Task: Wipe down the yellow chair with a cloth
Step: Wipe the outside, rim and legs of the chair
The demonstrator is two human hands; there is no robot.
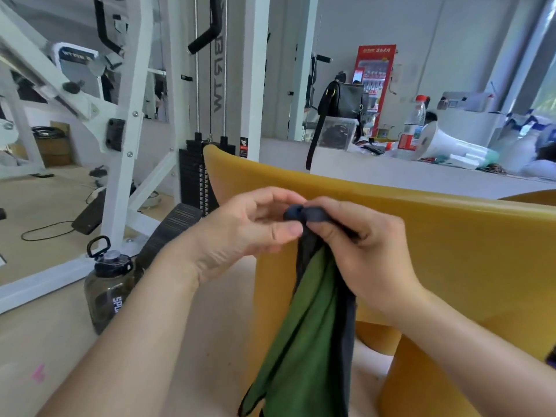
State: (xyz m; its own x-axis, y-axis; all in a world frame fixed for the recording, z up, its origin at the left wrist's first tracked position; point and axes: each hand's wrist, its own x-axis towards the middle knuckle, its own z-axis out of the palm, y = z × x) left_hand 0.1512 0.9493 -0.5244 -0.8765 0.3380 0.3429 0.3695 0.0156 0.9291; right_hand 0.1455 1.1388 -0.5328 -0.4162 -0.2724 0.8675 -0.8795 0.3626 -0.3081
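Note:
The yellow chair [451, 236] fills the middle and right of the head view, its curved back facing me. In front of it hangs a green cloth [304, 332] with dark edging, bunched at the top. My right hand [361, 248] pinches the bunched dark top of the cloth between thumb and fingers. My left hand [249, 227] is right beside it, its thumb and curled fingertips touching the same bunched corner. The rest of the cloth drapes straight down between my forearms.
A dark water jug [108, 284] stands on the floor at left, beside a white weight machine [126, 121] with a black weight stack [195, 176]. Behind the chair a white counter [391, 173] carries a black bag [343, 100], a water bottle and a megaphone [451, 144].

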